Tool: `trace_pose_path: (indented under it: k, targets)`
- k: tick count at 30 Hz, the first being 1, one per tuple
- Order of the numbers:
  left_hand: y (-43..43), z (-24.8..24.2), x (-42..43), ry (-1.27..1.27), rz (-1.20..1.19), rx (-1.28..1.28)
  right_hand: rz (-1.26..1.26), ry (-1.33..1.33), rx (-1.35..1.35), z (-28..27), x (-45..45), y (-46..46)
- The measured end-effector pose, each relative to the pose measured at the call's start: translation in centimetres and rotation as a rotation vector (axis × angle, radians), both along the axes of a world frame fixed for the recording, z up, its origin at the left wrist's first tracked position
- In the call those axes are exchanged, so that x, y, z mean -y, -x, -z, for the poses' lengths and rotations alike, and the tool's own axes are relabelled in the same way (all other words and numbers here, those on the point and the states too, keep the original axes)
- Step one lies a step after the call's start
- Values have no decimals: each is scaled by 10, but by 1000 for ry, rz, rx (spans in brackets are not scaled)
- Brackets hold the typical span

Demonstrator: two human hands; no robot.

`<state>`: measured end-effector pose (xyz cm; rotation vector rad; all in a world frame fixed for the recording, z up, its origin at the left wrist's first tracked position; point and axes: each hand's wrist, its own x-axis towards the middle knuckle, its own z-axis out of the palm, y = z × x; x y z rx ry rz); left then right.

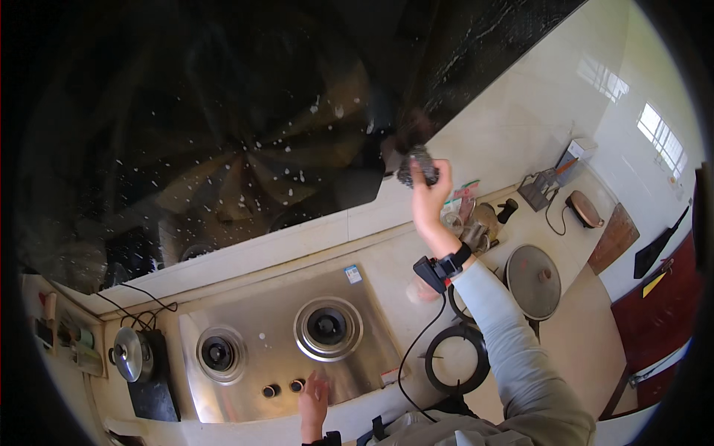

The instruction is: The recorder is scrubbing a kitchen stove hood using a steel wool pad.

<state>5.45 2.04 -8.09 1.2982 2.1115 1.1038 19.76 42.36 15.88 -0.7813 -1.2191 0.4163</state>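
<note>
My right hand (429, 194) is raised with its fingers closed around a steel wool scouring pad (424, 160). The pad is by the lower right edge of a glossy black range hood panel (312, 167), in front of the pale wall; whether it touches the panel I cannot tell. White foamy spots and streaks dot the panel, which reflects the room. Low in the view, my left hand (314, 398) holds nothing, its fingers slightly apart. It is over the front of a stainless steel gas hob (268, 312), just right of a control knob (297, 385). Both burners have bare rings.
On the left, a lidded steel pot (131, 357) stands on a black cooktop (153, 396). Black pan-support rings (429, 357) and a lidded pan (532, 281) lie to the right. Behind are jars and bags (468, 217), a knife block (538, 189) and a corded appliance (584, 209).
</note>
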Motion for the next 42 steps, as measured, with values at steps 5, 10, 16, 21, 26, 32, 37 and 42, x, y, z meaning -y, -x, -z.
trace_pose_path:
  k: [5, 10, 16, 21, 26, 32, 37, 42]
  targets:
    - [5, 0, 13, 23, -41, 24, 92, -165, 59, -9, 6, -2]
    - [8, 4, 4, 17, -21, 44, 67, -184, -6, -19, 11, 2]
    - [4, 3, -6, -28, -3, -4, 17, -59, 36, -10, 2, 0]
    - [1, 6, 0, 18, 11, 30, -35, -81, 124, 8, 2, 11]
    - [4, 18, 8, 1, -26, 52, 3, -129, -18, -5, 12, 17]
    - [-3, 9, 5, 18, 18, 48, -100, 149, 154, 8, -3, -1]
    - [3, 10, 9, 2, -49, 88, 10, -243, 54, -20, 20, 9]
    - [-2, 1, -8, 17, 35, 10, 39, -91, 123, -16, 14, 7]
